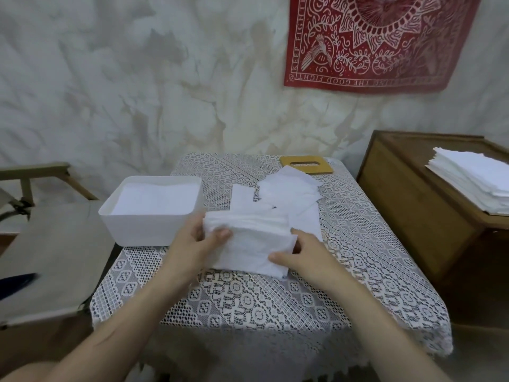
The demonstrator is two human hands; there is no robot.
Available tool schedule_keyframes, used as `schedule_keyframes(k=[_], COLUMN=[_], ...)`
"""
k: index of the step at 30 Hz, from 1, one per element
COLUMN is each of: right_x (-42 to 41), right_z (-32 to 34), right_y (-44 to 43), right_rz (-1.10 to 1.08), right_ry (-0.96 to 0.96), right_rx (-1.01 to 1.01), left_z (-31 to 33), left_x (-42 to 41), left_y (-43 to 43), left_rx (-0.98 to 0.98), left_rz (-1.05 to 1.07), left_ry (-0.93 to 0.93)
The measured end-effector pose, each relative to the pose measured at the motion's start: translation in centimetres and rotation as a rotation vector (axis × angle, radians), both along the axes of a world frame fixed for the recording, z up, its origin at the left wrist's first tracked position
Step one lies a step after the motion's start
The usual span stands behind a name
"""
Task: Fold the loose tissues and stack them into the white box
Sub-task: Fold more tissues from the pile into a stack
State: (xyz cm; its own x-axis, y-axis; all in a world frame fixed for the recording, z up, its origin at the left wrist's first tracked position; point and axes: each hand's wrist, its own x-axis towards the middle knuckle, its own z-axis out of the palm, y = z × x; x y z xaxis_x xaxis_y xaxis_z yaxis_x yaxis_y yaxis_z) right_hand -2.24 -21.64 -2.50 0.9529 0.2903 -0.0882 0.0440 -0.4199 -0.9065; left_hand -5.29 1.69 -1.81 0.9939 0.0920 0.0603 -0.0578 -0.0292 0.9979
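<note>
A stack of folded white tissues [253, 244] is held over the middle of the lace-covered table [275, 299]. My left hand [192, 246] grips its left side, thumb on top. My right hand [300, 257] grips its right near corner, thumb on top and fingers underneath. The white box [132, 230] stands just left of the stack, with white tissues lying inside it. Several loose tissues [292, 194] lie spread behind the stack.
A wooden lid with a slot [305, 164] lies at the table's back edge. A wooden cabinet [413, 216] on the right carries a tall pile of tissues [473, 180]. A folding chair [52, 244] stands left of the table.
</note>
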Motion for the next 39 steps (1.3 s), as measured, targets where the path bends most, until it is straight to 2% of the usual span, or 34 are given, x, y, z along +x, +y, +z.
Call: schedule_keyframes(k=[3,6,12,20,24,33,39], right_x=[-0.8,-0.5,0.7,2.1,2.1,1.9,1.9], right_z=[-0.2,-0.1,0.0,-0.3,-0.3,-0.9,-1.9], right_y=[0.2,0.1,0.4,-0.8,-0.9,-0.6,0.0], right_rz=[0.046,0.055,0.012,0.034,0.007,-0.067,-0.034], right_ry=[-0.053,-0.080,-0.112,-0.130,-0.167,-0.192,-0.110], right_rx=[-0.204,-0.225,-0.062,-0.321,-0.273,-0.124,-0.018], left_z=[-0.8,-1.3,-1.9,-2.8,-2.4,-1.5,-1.9], left_x=[-0.6,-0.5,0.7,1.9,1.8,1.8,1.9], left_y=[-0.1,0.0,-0.3,-0.3,-0.1,-0.2,-0.4], left_rx=[0.085,0.146,0.046,-0.036,-0.013,-0.134,-0.054], left_rz=[-0.032,-0.031,0.027,0.035,0.034,0.037,-0.021], left_ry=[0.006,-0.011,-0.077,-0.025,-0.018,-0.016,-0.039])
